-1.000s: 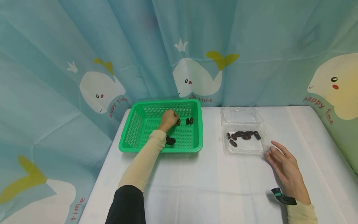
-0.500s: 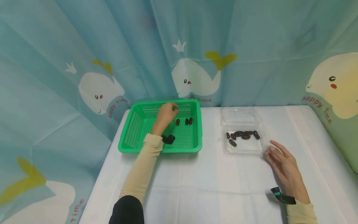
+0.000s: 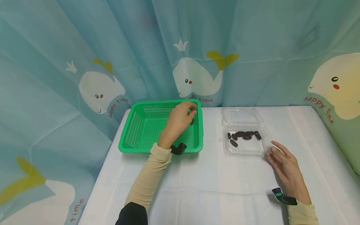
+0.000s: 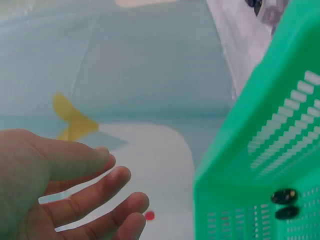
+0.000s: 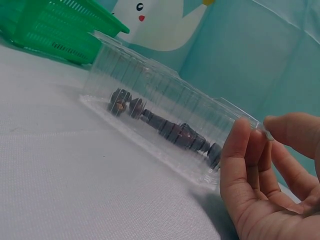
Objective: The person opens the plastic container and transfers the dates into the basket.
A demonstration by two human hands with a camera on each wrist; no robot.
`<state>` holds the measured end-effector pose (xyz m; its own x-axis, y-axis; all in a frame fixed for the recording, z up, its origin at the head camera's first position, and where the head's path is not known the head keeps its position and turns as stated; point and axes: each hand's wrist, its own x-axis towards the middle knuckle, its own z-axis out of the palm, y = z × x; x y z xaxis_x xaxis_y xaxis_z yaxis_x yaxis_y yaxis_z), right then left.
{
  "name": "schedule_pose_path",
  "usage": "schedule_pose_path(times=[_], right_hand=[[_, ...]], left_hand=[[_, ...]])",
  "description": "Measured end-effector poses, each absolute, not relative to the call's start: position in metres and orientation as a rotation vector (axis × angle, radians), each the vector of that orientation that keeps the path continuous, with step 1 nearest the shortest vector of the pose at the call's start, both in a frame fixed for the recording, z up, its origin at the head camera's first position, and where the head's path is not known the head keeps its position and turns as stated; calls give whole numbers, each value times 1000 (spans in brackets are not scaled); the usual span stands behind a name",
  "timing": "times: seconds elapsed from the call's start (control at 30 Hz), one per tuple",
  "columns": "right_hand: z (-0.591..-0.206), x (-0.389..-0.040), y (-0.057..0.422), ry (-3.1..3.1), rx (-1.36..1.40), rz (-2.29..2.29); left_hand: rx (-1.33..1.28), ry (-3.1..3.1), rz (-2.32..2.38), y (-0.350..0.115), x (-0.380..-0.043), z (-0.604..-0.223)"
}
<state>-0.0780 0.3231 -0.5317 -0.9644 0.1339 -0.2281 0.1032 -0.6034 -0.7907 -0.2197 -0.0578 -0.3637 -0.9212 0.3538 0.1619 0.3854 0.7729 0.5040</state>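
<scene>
My left hand (image 3: 181,117) is over the right part of a green plastic basket (image 3: 126,145), fingers loosely bent. In the left wrist view nothing shows between thumb and fingers. Below it, two dark, glossy dates (image 4: 284,196) lie in the basket. To the right, a clear plastic clamshell box (image 3: 248,150) lies with its lid (image 3: 242,115) folded back. Several dark brown dates (image 3: 240,134) are inside it. My right hand (image 3: 287,167) is at the box's right side. In the right wrist view its thumb and fingers pinch the box's rim (image 5: 260,131).
A white cloth (image 3: 213,187) covers the table. Behind it hangs a blue curtain (image 3: 270,72) with whale prints, close to the backs of basket and box. A strip of tabletop separates basket and box. Black bands (image 3: 284,198) are on the wrists.
My left hand has risen from a date in the basket, leaving it there, then moved right, covering most of the dates from the head view. My right hand stays at the box.
</scene>
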Motion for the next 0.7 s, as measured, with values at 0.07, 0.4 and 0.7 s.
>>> schedule_pose_path(times=[0.07, 0.4, 0.7], right_hand=[[-532, -78, 323, -1388, -410, 2767], [-531, -79, 322, -1382, -405, 2761], [-531, -78, 322, -1366, -394, 2779]], left_hand=[[-624, -2890, -822, -51, -213, -366], [-708, -2812, -747, -6, -186, -397], [-879, -2821, -724, 41, -177, -423]])
